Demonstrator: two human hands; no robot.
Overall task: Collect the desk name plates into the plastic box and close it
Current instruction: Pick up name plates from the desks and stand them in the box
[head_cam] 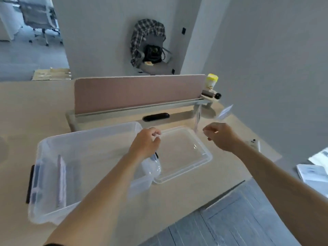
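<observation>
A clear plastic box (44, 150) stands open on the desk at the left, with a name plate (61, 178) upright inside near its left end. Its clear lid (204, 157) lies flat on the desk right of the box. My left hand (145, 144) is over the box's right end, fingers curled around the lid's far left corner. My right hand (220, 137) hovers by the lid's far right corner, fingers loosely curled and holding nothing. A clear upright name plate (197, 118) stands just left of its fingertips. Another name plate (225, 111) leans behind that hand.
A pink divider panel (138, 93) runs along the back of the desk, with a yellow-capped bottle (211, 83) at its right end. A black oblong object (155, 117) lies behind the lid. A small clear item (254, 144) and papers (312, 173) lie at the right. The desk edge runs diagonally at lower right.
</observation>
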